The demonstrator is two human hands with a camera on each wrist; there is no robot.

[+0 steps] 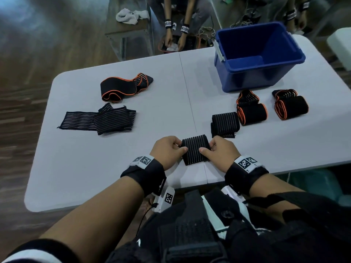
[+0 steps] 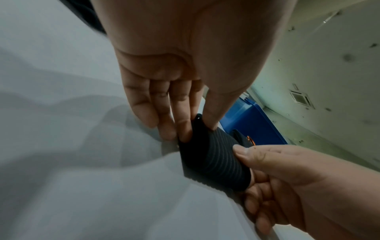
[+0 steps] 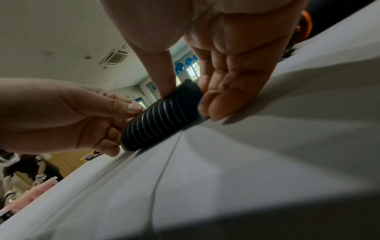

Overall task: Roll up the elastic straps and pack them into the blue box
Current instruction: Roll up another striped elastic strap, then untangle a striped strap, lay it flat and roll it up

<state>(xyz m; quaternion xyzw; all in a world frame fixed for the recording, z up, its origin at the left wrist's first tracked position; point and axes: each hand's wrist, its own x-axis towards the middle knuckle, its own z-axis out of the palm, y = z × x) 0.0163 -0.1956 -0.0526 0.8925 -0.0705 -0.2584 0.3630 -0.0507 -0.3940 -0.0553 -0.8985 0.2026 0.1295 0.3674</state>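
Note:
A black strap with thin white stripes (image 1: 194, 149) lies rolled near the table's front edge, its loose end flat toward me. My left hand (image 1: 168, 151) pinches its left end between thumb and fingers, and my right hand (image 1: 221, 151) pinches the right end. The left wrist view shows the roll (image 2: 213, 160) held from both sides, and so does the right wrist view (image 3: 162, 116). The blue box (image 1: 258, 57) stands at the far right with nothing visible inside. Three rolled straps lie before it: one striped (image 1: 225, 123), two orange-edged (image 1: 251, 111) (image 1: 290, 106).
Two unrolled straps lie on the left half of the grey table (image 1: 114, 168): an orange-edged one (image 1: 123, 89) and a striped one (image 1: 100, 120). Another person's hands (image 1: 173, 40) work beyond the far edge. A seam runs down the table's middle.

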